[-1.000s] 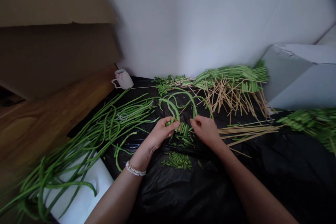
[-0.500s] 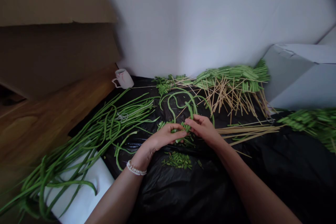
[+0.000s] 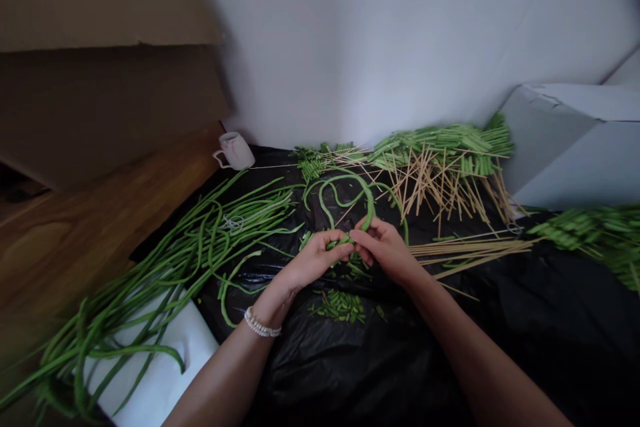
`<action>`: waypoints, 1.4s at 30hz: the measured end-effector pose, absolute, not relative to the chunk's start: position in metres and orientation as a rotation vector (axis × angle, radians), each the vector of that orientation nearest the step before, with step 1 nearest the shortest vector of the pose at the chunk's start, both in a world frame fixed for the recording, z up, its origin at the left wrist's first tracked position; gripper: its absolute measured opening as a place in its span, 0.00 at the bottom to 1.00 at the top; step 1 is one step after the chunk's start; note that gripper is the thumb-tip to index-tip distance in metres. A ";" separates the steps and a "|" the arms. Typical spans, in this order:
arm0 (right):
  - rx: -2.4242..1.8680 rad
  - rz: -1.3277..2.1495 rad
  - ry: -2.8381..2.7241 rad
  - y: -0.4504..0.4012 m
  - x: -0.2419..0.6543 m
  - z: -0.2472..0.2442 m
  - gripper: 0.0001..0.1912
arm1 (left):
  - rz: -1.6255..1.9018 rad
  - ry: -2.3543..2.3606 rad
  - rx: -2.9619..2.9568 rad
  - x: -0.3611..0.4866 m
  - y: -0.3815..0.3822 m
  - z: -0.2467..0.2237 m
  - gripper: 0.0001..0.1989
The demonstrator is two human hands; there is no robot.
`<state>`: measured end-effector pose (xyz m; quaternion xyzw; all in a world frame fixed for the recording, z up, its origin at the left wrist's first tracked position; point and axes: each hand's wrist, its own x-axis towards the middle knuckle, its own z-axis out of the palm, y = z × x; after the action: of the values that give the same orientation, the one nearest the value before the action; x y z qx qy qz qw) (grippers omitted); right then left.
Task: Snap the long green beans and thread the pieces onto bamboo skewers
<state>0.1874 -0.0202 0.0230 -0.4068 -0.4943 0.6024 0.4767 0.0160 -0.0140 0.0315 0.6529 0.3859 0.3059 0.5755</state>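
A long green bean (image 3: 370, 203) curves down into my fingers, its far part looping over the black plastic sheet. My left hand (image 3: 316, 257) pinches its near end between thumb and fingers. My right hand (image 3: 381, 245) grips the same bean just to the right, the two hands almost touching. Short cut bean pieces (image 3: 357, 267) lie beneath the hands, partly hidden by them. Nearer to me is a small heap of bean ends (image 3: 339, 305). Thin wooden skewers (image 3: 475, 250) lie to the right of my right hand.
Many whole long beans (image 3: 200, 240) spread across the left, partly over a white sheet (image 3: 165, 373). Skewered bean pieces (image 3: 440, 140) are stacked against the wall, with more (image 3: 600, 233) at right. A mug (image 3: 236, 151), a cardboard box (image 3: 110, 100) and a white box (image 3: 575, 147) stand around.
The bean's end, upright above my fingers before, is now down between both hands, and the bean bends over my right fingers. My hands have shifted only slightly.
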 end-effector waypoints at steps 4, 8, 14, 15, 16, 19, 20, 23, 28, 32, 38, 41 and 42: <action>-0.856 1.596 -0.997 -0.021 0.184 0.022 0.16 | 0.758 0.840 1.524 0.016 -0.015 0.034 0.15; -0.804 1.730 -0.811 -0.022 0.181 0.023 0.18 | 0.779 0.810 1.510 0.016 -0.015 0.035 0.15; -0.680 1.827 -0.682 -0.022 0.181 0.022 0.16 | 0.850 0.788 1.296 0.020 -0.017 0.031 0.16; -0.672 1.833 -0.689 -0.022 0.181 0.022 0.15 | 0.852 0.765 1.238 0.021 -0.018 0.031 0.16; -0.664 1.836 -0.700 -0.022 0.182 0.022 0.15 | 0.856 0.741 1.188 0.022 -0.018 0.030 0.16; -0.627 1.832 -0.734 -0.023 0.183 0.023 0.14 | 0.872 0.689 1.103 0.025 -0.020 0.030 0.16; -0.612 1.829 -0.742 -0.023 0.183 0.023 0.14 | 0.870 0.675 1.078 0.025 -0.020 0.030 0.16; -0.560 1.841 -0.773 -0.024 0.183 0.024 0.12 | 0.834 0.624 0.991 0.025 -0.020 0.031 0.15; -0.513 1.856 -0.807 -0.023 0.185 0.021 0.11 | 0.835 0.669 1.080 0.025 -0.019 0.029 0.17; -0.535 1.873 -0.796 -0.021 0.188 0.019 0.12 | 0.886 0.761 1.216 0.024 -0.017 0.028 0.17; -0.500 1.877 -0.760 -0.018 0.195 0.022 0.12 | 0.985 0.792 1.138 0.011 -0.006 0.028 0.17; -0.546 1.840 -0.781 -0.018 0.197 0.024 0.11 | 1.059 0.809 1.069 0.008 -0.002 0.028 0.16; -0.569 1.831 -0.806 -0.018 0.196 0.023 0.10 | 1.065 0.814 1.053 0.008 -0.002 0.028 0.16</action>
<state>0.1963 -0.0184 0.0234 -0.2360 -0.3340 0.7593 0.5062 0.0080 -0.0023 0.0276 0.4652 0.3597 0.4702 0.6582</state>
